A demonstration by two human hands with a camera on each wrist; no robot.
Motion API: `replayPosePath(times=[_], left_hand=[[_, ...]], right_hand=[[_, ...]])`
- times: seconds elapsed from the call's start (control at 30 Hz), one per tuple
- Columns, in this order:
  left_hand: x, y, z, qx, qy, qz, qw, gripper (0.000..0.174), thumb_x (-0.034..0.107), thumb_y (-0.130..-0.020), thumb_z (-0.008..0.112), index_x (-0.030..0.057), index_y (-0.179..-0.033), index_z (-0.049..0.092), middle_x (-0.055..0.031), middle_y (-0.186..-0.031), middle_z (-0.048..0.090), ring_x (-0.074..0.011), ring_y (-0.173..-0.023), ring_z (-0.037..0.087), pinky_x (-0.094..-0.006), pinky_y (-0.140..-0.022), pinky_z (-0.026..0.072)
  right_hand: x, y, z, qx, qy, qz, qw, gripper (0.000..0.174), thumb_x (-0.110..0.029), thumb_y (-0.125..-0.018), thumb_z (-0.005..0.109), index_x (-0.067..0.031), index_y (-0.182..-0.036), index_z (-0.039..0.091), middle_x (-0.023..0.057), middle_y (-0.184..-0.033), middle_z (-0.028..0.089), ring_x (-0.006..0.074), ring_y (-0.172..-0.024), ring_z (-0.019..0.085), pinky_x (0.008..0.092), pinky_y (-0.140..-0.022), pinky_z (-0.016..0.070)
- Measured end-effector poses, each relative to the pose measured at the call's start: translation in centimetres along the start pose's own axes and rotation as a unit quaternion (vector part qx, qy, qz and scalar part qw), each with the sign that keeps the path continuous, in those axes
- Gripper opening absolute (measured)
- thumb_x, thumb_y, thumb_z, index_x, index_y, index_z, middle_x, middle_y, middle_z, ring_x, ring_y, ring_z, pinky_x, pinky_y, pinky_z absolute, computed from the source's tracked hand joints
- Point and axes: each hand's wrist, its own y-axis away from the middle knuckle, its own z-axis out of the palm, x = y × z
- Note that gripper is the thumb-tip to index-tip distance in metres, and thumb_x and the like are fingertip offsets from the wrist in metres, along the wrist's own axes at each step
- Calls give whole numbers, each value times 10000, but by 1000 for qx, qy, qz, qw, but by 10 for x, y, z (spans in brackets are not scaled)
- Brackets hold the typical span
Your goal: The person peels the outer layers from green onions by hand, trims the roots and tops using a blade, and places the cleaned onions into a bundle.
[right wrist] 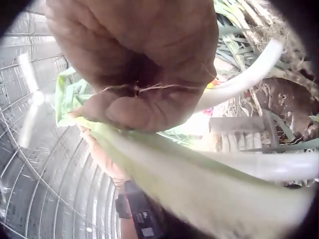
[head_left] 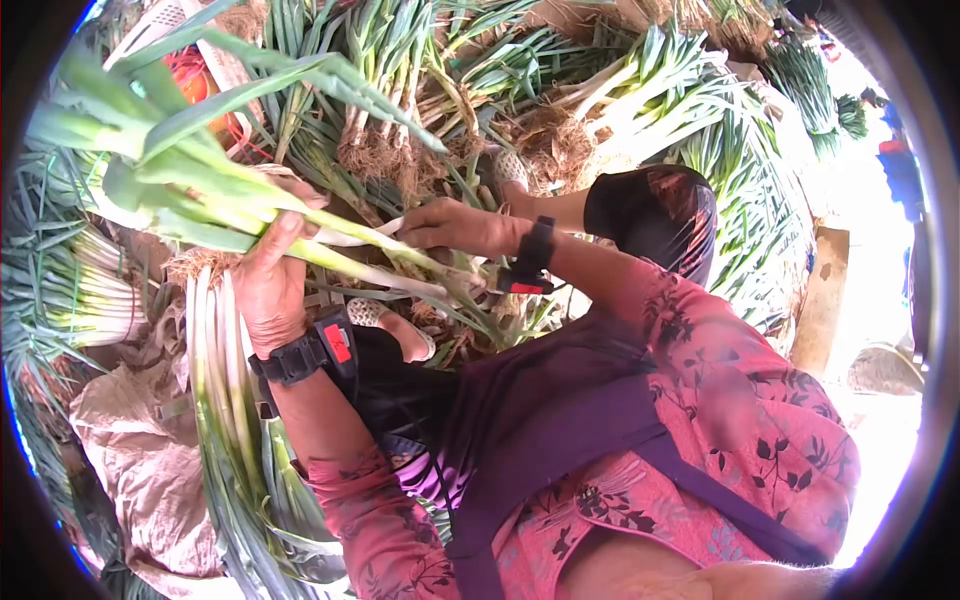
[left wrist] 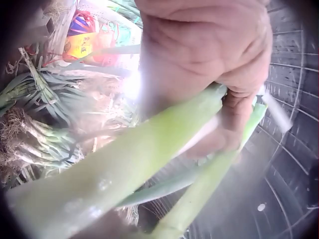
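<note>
My left hand (head_left: 270, 285) grips a few large green onions (head_left: 190, 175), thumb across the stalks. Their broad leaves spread to the upper left, and the pale stalks (head_left: 390, 275) slant down to the right over my lap. At the white part, my right hand (head_left: 455, 228) pinches one of the stalks between thumb and curled fingers. The right wrist view shows a thin fibre across those fingers (right wrist: 142, 112), with a pale stalk (right wrist: 246, 82) sticking out beyond them. In the left wrist view, thick green stalks (left wrist: 114, 159) pass through the left hand's grip.
Long green onions (head_left: 225, 370) lie below my left hand, beside a crumpled sack (head_left: 150, 440). Rooted bundles (head_left: 385, 120) lie ahead, with a big leafy pile (head_left: 730, 200) at right. A white crate (head_left: 150, 30) stands upper left. A patterned shoe (head_left: 367, 311) shows beneath the stalks.
</note>
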Motion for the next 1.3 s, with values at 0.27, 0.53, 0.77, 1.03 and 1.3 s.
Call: replayPosePath(times=[0.27, 0.53, 0.77, 1.03, 1.3], left_hand=[[-10, 1, 15, 35, -94, -30, 995, 350, 55, -830, 664, -35, -1148, 548, -136, -1003, 649, -153, -826, 581, -273, -763, 453], [7, -6, -11, 202, -9, 6, 979, 322, 25, -859, 639, -39, -1159, 541, -121, -1069, 618, -142, -818, 546, -292, -805, 465], [7, -8, -11, 190, -10, -9, 982, 375, 45, -858, 653, -19, -1199, 510, -124, -1082, 617, -124, -795, 535, -276, -801, 463], [18, -5, -25, 262, -27, -6, 965, 378, 128, -876, 649, -14, -1208, 538, -33, -947, 541, -92, -795, 495, -287, -831, 444], [17, -1, -50, 96, 22, 57, 993, 536, 196, -901, 586, 77, -1386, 392, -101, -1242, 533, -195, -1001, 535, -389, -917, 443]], right_hand=[[96, 54, -32, 34, 100, 106, 989, 257, -228, -938, 518, 6, -858, 589, 68, -663, 545, 123, -597, 527, 292, -570, 447], [222, 103, -66, 4, 525, 144, 839, 190, -184, -860, 525, -48, -874, 658, 172, -773, 635, 367, -746, 621, 467, -640, 483], [65, 40, -48, 136, 162, -43, 977, 361, -250, -954, 522, -1, -1215, 529, 164, -1177, 588, 246, -1044, 580, 363, -861, 475], [50, 37, 1, 122, 197, -21, 973, 192, -218, -928, 543, -28, -943, 528, 184, -737, 598, 374, -724, 609, 444, -645, 477], [55, 48, -25, 213, 336, -139, 907, 247, -255, -904, 576, -35, -993, 509, 165, -668, 576, 375, -645, 597, 443, -567, 460]])
